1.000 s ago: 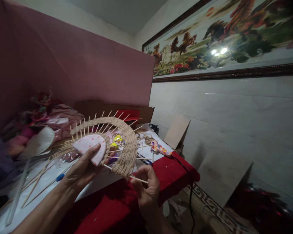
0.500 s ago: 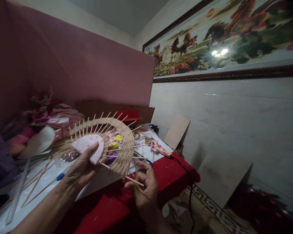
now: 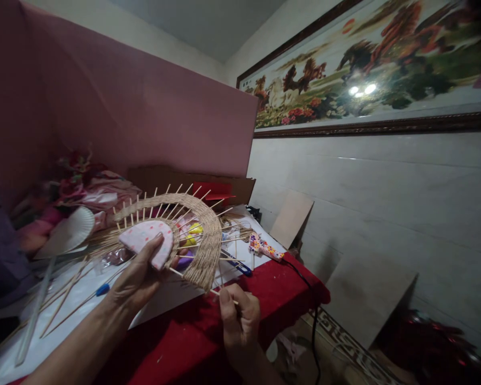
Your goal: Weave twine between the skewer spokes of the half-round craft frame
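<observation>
My left hand (image 3: 142, 275) grips a half-made woven fan by its rounded, dotted fabric centre (image 3: 150, 243), thumb on top and fingers behind. Thin wooden sticks radiate from that centre, and a curved band of woven twine (image 3: 208, 243) runs across them. At the band's lower end, my right hand (image 3: 240, 315) is closed, thumb against bent forefinger, beside the last stick. A thin strand of twine (image 3: 220, 275) runs down into its fingertips; the pinch itself is partly hidden.
A flowered glue gun (image 3: 264, 247) with a black cord lies on the red cloth (image 3: 288, 283). Loose sticks (image 3: 66, 299), a blue-tipped tool (image 3: 102, 290) and a pale round fan (image 3: 74, 230) lie left. A cardboard piece (image 3: 240, 190) stands behind.
My right hand has gone from loosely spread fingers around the end stick to a closed pinch there. The left hand and fan stay nearly in place; the view has shifted slightly.
</observation>
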`<state>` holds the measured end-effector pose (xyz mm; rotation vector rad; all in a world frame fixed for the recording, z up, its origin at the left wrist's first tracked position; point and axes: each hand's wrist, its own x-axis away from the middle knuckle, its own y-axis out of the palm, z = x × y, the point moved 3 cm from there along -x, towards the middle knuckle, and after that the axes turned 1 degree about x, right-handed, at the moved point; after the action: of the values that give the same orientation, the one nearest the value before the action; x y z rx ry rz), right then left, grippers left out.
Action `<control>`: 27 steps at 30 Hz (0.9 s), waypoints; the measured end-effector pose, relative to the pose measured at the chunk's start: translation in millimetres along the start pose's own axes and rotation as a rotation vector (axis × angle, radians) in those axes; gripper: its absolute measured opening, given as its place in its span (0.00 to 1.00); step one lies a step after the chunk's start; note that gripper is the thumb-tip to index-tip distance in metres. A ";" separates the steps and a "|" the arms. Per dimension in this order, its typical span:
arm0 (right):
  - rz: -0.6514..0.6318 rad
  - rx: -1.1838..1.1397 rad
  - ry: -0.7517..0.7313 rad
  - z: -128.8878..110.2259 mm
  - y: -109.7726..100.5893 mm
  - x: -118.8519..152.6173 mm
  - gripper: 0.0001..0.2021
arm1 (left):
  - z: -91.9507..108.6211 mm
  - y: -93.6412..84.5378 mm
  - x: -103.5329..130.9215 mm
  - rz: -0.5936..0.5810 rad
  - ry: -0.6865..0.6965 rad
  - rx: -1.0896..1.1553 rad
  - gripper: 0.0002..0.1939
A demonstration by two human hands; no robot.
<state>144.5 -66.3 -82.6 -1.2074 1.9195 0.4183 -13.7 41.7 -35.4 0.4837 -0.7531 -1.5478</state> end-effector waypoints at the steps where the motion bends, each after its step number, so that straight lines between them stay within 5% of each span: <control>1: 0.000 0.043 -0.033 -1.2 0.8 0.5 0.14 | 0.2 0.2 1.1 0.011 0.014 0.013 0.06; 12: -0.099 0.414 -0.405 -12.2 15.2 8.8 0.10 | -14.2 9.9 14.1 -0.207 -0.056 0.046 0.11; 21: -0.389 0.416 -0.376 -17.1 20.2 9.9 0.17 | -14.3 4.1 7.2 -0.328 -0.123 0.091 0.14; 24: -0.242 0.375 -0.238 -8.1 8.6 21.9 0.27 | -7.3 2.1 5.6 -0.295 -0.106 0.069 0.16; 27: -0.070 0.401 -0.065 10.6 -4.6 34.0 0.24 | -0.4 1.3 6.0 -0.253 -0.094 0.110 0.16</control>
<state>146.1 -81.9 -114.9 -0.9788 1.7909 0.0295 -13.3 35.7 -34.0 0.6096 -0.8792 -1.7800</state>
